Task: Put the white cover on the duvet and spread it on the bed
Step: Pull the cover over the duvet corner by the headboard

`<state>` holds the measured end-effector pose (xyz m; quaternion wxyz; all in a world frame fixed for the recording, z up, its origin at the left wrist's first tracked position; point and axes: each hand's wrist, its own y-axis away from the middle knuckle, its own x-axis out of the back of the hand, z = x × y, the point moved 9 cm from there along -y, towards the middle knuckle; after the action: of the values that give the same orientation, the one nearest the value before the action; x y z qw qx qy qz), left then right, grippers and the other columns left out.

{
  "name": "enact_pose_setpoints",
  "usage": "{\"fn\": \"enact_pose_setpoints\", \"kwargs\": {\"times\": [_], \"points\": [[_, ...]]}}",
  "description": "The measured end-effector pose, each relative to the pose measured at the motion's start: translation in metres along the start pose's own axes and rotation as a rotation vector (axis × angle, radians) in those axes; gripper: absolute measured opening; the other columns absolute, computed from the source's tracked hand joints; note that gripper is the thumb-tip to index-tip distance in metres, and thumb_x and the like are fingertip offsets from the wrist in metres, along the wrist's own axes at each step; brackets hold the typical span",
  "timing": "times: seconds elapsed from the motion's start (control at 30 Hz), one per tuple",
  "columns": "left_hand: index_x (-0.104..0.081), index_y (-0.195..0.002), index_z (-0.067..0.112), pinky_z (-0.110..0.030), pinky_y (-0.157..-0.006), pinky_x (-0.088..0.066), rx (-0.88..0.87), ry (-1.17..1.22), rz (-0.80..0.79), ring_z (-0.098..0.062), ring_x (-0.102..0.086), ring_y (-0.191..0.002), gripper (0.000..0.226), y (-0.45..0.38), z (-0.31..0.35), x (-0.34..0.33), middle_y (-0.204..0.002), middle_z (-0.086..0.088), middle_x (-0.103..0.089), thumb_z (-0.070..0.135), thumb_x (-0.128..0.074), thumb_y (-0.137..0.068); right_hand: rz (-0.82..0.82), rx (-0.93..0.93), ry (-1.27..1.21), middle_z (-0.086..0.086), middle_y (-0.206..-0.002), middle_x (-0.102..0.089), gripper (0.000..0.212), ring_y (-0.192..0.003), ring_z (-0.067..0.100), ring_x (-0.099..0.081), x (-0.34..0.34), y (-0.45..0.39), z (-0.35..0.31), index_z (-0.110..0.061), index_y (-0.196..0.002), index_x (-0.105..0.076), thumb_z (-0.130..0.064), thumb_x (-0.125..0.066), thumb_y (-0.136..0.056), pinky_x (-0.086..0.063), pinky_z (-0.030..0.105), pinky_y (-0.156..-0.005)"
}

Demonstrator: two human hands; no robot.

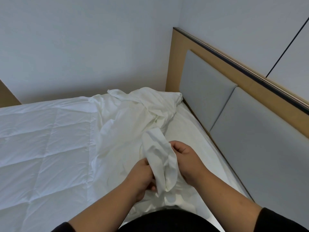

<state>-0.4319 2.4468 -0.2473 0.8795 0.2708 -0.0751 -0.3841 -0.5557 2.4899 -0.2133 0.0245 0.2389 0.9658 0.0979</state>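
Note:
A quilted white duvet lies flat over the left part of the bed. The white cover is bunched in a crumpled heap along the duvet's right edge, reaching toward the far corner. A gathered fold of that cover rises between my hands. My left hand grips the fold from the left, fingers curled round the cloth. My right hand grips the same fold from the right, near its upper part. Both forearms come in from the bottom of the view.
A headboard with grey padded panels in a wooden frame runs along the bed's right side. The bare sheet shows between cover and headboard. White walls stand behind the bed. A wooden piece sits at far left.

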Motion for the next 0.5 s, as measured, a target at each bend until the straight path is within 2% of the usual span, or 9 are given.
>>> {"fn": "enact_pose_setpoints", "kwargs": {"times": [0.1,0.13,0.2,0.27,0.33,0.4,0.43,0.5], "points": [[-0.071,-0.076,0.018,-0.026,-0.048,-0.035,-0.055,-0.018,-0.016,-0.018,-0.049,-0.053,0.013,-0.002,0.007,-0.005,-0.064,-0.007,-0.059,0.026,-0.061,-0.076,-0.067,0.011,0.063,0.0,-0.109,-0.074,0.016,-0.1,0.015,-0.07,-0.002,0.006,0.008,-0.026,-0.102,-0.075,-0.017,-0.063,-0.099,-0.056,0.037,-0.092],[-0.071,-0.072,0.021,-0.026,-0.048,-0.034,-0.076,-0.042,-0.015,-0.016,-0.046,-0.051,0.012,-0.003,0.01,-0.005,-0.061,-0.006,-0.057,0.025,-0.061,-0.078,-0.1,0.043,0.113,-0.005,-0.12,-0.07,0.019,-0.11,0.01,-0.066,-0.004,0.009,0.01,-0.029,-0.112,-0.073,-0.022,-0.064,-0.097,-0.052,0.035,-0.1],[-0.069,-0.065,0.023,-0.026,-0.049,-0.036,-0.109,-0.132,0.021,-0.014,-0.046,-0.048,0.024,-0.007,0.016,-0.001,-0.057,-0.001,-0.057,0.019,-0.057,-0.085,-0.163,0.093,0.272,-0.02,-0.141,-0.052,0.042,-0.129,-0.003,-0.05,-0.007,0.016,0.017,-0.034,-0.135,-0.059,-0.031,-0.064,-0.094,-0.04,0.026,-0.111],[-0.067,-0.06,0.022,-0.023,-0.049,-0.039,-0.13,-0.212,0.074,-0.009,-0.051,-0.046,0.038,-0.011,0.022,0.005,-0.052,0.006,-0.06,0.011,-0.052,-0.093,-0.065,0.115,0.341,-0.026,-0.147,-0.039,0.05,-0.133,-0.011,-0.04,0.003,0.019,0.021,-0.033,-0.145,-0.047,-0.031,-0.063,-0.097,-0.033,0.017,-0.112],[-0.062,-0.055,0.023,-0.023,-0.049,-0.039,-0.15,-0.267,0.145,-0.009,-0.049,-0.044,0.044,-0.014,0.032,0.014,-0.048,0.008,-0.058,0.01,-0.048,-0.095,0.235,0.159,0.319,-0.025,-0.135,-0.045,0.039,-0.122,-0.012,-0.046,0.033,0.029,0.015,-0.038,-0.134,-0.051,-0.029,-0.063,-0.098,-0.039,0.015,-0.105],[-0.058,-0.059,0.018,-0.026,-0.048,-0.036,-0.151,-0.297,0.2,-0.014,-0.043,-0.044,0.04,-0.016,0.04,0.023,-0.047,0.003,-0.052,0.014,-0.047,-0.097,0.461,0.223,0.32,-0.018,-0.112,-0.056,0.014,-0.105,-0.002,-0.055,0.059,0.045,0.013,-0.035,-0.108,-0.057,-0.03,-0.063,-0.096,-0.046,0.022,-0.092],[-0.056,-0.061,0.015,-0.026,-0.047,-0.033,-0.147,-0.285,0.217,-0.015,-0.04,-0.044,0.038,-0.018,0.044,0.028,-0.047,0.001,-0.049,0.016,-0.046,-0.097,0.452,0.222,0.337,-0.016,-0.102,-0.059,0.009,-0.098,0.003,-0.057,0.062,0.048,0.015,-0.032,-0.101,-0.058,-0.032,-0.064,-0.095,-0.047,0.023,-0.087],[-0.058,-0.066,0.012,-0.025,-0.044,-0.031,-0.128,-0.242,0.228,-0.016,-0.037,-0.043,0.034,-0.021,0.048,0.033,-0.05,-0.002,-0.048,0.018,-0.047,-0.098,0.234,0.159,0.458,-0.02,-0.101,-0.06,0.02,-0.099,-0.001,-0.056,0.041,0.046,0.029,-0.032,-0.105,-0.06,-0.04,-0.069,-0.089,-0.044,0.017,-0.085]]}}
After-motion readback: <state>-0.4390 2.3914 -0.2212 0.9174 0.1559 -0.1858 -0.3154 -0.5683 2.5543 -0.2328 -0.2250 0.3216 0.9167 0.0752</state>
